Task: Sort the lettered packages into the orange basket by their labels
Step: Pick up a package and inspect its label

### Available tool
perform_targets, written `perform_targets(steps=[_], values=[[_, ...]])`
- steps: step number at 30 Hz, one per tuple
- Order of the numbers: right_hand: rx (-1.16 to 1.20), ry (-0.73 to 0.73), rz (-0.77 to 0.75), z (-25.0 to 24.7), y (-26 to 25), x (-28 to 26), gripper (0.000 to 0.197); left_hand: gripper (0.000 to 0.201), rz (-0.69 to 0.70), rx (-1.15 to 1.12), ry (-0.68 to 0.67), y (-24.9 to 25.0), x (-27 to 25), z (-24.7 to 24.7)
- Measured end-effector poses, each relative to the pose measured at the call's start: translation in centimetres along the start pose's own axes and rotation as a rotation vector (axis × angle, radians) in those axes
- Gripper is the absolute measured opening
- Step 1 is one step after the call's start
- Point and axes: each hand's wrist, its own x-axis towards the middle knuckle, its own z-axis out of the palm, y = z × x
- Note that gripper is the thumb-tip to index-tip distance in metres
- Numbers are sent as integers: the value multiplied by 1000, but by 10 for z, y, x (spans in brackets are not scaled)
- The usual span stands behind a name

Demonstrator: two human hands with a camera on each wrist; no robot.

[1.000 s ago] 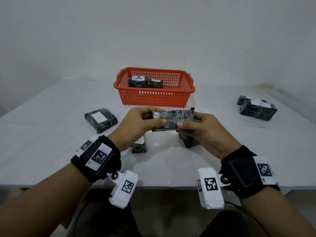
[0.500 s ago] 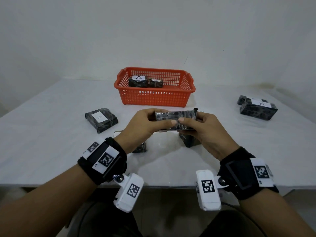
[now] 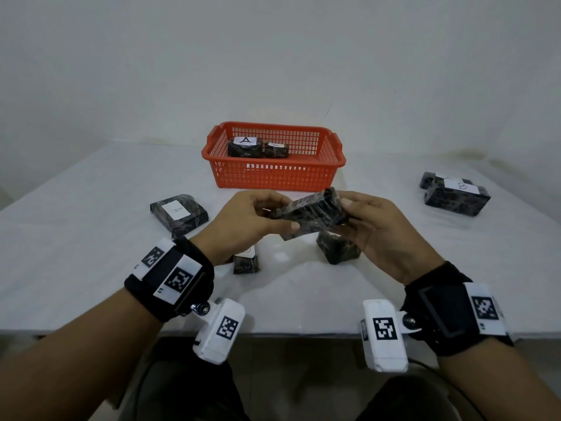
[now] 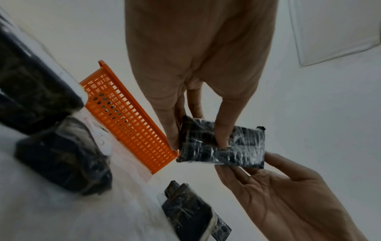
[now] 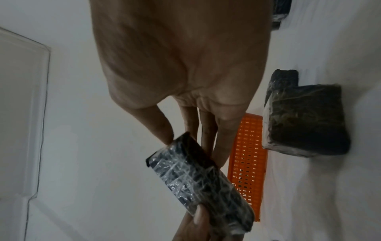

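We've got the wrapped package point(image 3: 309, 214) pinched in both hands above the table point(image 3: 76, 238): left hand point(image 3: 246, 226) on its left end, right hand point(image 3: 382, 229) on its right. Long axis left-right, right end tilted up toward the orange basket point(image 3: 273, 177). Basket holds the A package point(image 3: 244, 146) and a smaller package point(image 3: 276, 149) beside it.

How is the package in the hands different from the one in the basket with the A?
The held package is up in the air, tilted, with no label showing; the A package lies flat in the basket, label up. Both are dark and plastic-wrapped.
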Motion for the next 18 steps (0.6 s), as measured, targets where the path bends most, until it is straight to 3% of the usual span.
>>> perform_targets(steps=[7,9,12,18], values=[[9,-82,113,12,1,0,58,37,112,56,51,3,5,8],[-31,-94,66,13,1,0,54,41,113,55,30,5,4,11],[-108,-99,9,10,-1,-1,46,57,35,10,-104,6,1,8],[-148,-95,46,10,2,-5,54,71,14,-81,-173,-3,-5,12]])
